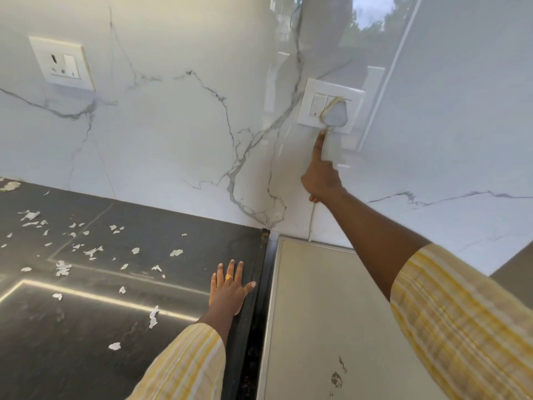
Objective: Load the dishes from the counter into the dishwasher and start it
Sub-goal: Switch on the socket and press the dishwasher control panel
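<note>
While the right grip [321, 180], index straight, others curled, holding nothing, touches below the plug [336, 112], the left grip [229, 290] lies flat on the bench [86, 327]; likely step: powering the dishwasher [317, 313], seemingly the grey top beneath; next: press the switch [317, 105].

I'm looking at a glossy white marble wall [173, 125] with grey veins running down to the corner. High on the left I've got a white socket plate [62, 64], nothing plugged into it. Over on the right, a second switch plate [314, 102] with a small red mark on one rocker and a white plug [336, 112] seated in it, its white cable [311, 223] dropping down the wall. Torn white flecks [62, 268] are scattered across the dark worktop [95, 342], and a bright light strip [101, 297] reflects in it. Trees [372, 21] reflect in the wall, top right.
</note>
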A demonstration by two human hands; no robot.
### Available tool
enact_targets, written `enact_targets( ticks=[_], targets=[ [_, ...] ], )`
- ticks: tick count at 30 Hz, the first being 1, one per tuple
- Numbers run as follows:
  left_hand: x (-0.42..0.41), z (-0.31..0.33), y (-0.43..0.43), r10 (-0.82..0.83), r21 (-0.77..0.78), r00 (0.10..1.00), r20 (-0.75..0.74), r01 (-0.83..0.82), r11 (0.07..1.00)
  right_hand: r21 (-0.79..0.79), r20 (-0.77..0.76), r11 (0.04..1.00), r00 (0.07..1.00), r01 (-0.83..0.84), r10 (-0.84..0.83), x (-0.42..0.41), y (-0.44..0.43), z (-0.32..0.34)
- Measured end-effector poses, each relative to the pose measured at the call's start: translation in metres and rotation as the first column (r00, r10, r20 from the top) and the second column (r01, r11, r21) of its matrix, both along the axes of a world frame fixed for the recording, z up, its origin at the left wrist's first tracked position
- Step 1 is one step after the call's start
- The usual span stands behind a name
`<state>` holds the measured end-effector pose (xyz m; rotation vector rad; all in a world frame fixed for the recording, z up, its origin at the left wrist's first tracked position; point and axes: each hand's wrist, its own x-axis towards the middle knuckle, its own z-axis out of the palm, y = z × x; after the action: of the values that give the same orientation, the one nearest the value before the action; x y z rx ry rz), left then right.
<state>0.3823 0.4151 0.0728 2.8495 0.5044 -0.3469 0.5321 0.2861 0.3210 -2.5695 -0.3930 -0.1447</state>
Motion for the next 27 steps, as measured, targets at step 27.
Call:
enact_targets(
  ticks=[27],
  targets=[
    [-0.186,-0.022,-0.06,0.016,-0.071,0.966,0.257,0.003,0.997,-0.338,-0.116,0.939,0.993,-0.053,0.015,-0.268,-0.077,-0.215]
  ],
)
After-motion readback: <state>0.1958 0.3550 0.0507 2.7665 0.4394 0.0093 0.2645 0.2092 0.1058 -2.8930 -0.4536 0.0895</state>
